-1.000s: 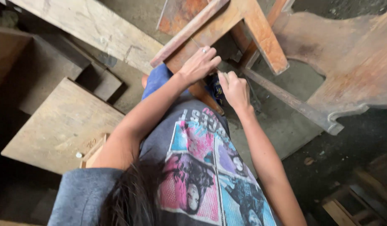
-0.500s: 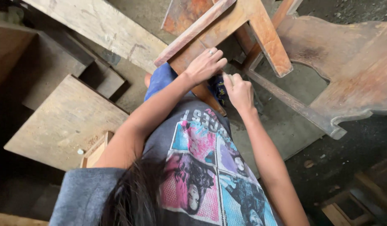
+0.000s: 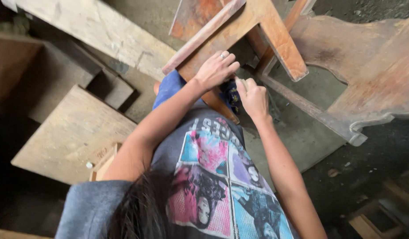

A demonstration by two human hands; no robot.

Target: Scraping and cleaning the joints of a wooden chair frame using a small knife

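Planks (image 3: 102, 40) on the left, then the left hand (image 3: 218, 68) flat, fingers spread, bracing a wooden chair frame (image 3: 257, 26). Right hand (image 3: 254, 98) fisted around something small, can't tell what. Frame looks stiff and heavy; grab the rails.

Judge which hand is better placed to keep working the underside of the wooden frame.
Right. The right hand is closed around a small object just under the wooden frame, while the left hand lies flat on its top edge, seemingly bracing it.
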